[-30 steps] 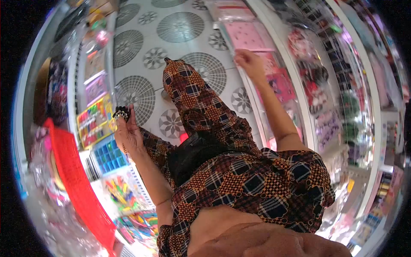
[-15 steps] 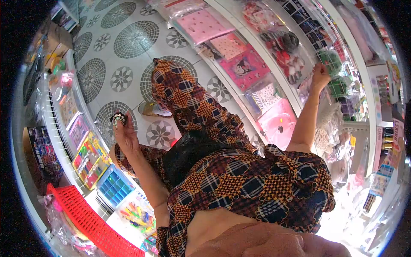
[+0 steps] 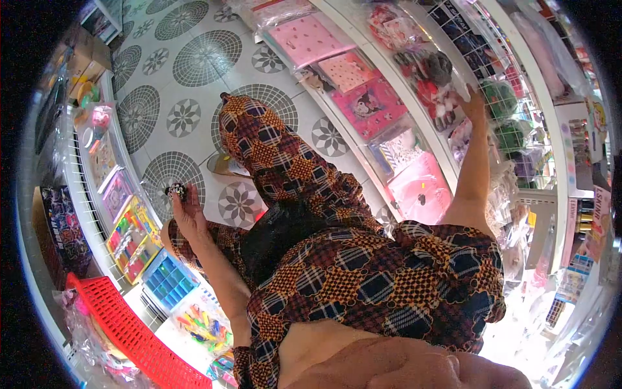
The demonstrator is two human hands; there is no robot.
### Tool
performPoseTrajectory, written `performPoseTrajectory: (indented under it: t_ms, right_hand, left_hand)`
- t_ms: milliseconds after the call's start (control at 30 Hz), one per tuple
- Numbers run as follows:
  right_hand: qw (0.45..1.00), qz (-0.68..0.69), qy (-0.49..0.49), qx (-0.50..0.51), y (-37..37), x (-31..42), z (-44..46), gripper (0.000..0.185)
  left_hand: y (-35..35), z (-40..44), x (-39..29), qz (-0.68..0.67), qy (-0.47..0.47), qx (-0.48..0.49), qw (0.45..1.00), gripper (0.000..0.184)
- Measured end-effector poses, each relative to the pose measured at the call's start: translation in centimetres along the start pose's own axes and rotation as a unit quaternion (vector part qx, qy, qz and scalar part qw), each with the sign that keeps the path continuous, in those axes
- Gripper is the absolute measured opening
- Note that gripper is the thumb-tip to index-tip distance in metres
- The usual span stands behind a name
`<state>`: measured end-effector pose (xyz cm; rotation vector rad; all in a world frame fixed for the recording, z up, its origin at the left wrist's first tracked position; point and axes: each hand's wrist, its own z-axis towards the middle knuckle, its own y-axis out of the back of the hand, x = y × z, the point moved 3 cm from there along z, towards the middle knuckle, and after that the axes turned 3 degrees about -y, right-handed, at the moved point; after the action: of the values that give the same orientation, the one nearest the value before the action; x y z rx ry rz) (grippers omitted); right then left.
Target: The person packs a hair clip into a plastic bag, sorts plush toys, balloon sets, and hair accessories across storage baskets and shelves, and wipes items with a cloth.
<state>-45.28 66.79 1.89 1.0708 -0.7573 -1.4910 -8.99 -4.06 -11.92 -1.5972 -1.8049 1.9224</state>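
In my left hand (image 3: 189, 214) is a small dark beaded hair accessory (image 3: 175, 190) with pale specks, pinched at the fingertips over the tiled floor. My right hand (image 3: 474, 104) is stretched out over the shelf on the right, its fingers apart and nothing visible in them. Beside it lie clear bags of red, white and grey goods (image 3: 435, 97). Green bundles (image 3: 500, 100) stand behind a wire grid just to its right. Whether the right fingertips touch the bags I cannot tell.
Pink flat packs (image 3: 369, 107) line the lower right shelf. Along the left, a shelf bears a blue compartment box (image 3: 170, 279), colourful packs (image 3: 136, 236) and a red plastic basket (image 3: 129, 330). Patterned tiles (image 3: 207, 58) cover the aisle floor.
My right hand has moved slightly left and up, from the wire grid toward the bagged goods, and its fingers have spread. The left hand still holds the dark accessory, turned a little.
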Motion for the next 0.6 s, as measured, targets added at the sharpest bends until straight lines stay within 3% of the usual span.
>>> performPoseTrajectory:
  t_ms: [67, 200, 267, 300, 367, 433, 500, 533, 600]
  right_hand:
    - [0.990, 0.118, -0.042, 0.072, -0.5, -1.2, 0.4, 0.067]
    - [0.980, 0.124, -0.067, 0.138, -1.5, -3.4, 0.1, 0.072]
    - [0.982, 0.116, -0.137, -0.054, -0.8, -3.0, -0.2, 0.074]
    - [0.983, 0.120, -0.131, -0.056, -1.0, -2.6, 0.3, 0.074]
    - [0.970, 0.082, -0.213, -0.080, -1.2, -2.7, 1.0, 0.072]
    - [0.987, -0.004, -0.157, 0.023, -1.7, -3.6, 2.0, 0.067]
    - [0.955, -0.231, -0.143, 0.115, -2.3, -4.1, 2.9, 0.051]
    - [0.939, -0.316, -0.107, 0.080, -3.4, -5.3, 3.2, 0.049]
    - [0.896, -0.426, -0.021, -0.121, -4.9, -7.9, 3.7, 0.045]
  left_hand:
    - [0.3, -0.1, -0.5, -0.023, -0.002, 0.007, 1.000, 0.030]
    - [0.5, -0.3, -0.8, -0.036, -0.010, -0.026, 0.999, 0.028]
    - [0.3, -0.4, -0.7, -0.030, -0.009, -0.008, 0.999, 0.026]
    - [0.0, -0.4, -0.8, -0.022, -0.009, 0.010, 1.000, 0.025]
    - [-0.3, -0.5, -0.8, -0.009, -0.012, 0.004, 1.000, 0.024]
    - [-0.2, -0.5, -0.9, -0.009, -0.012, 0.008, 1.000, 0.023]
    - [0.1, -0.3, -0.7, -0.001, -0.029, -0.007, 1.000, 0.024]
    - [0.6, -0.5, -1.0, 0.010, -0.041, -0.019, 0.999, 0.024]
    - [-0.3, -1.7, -1.4, 0.010, -0.049, 0.004, 0.999, 0.027]
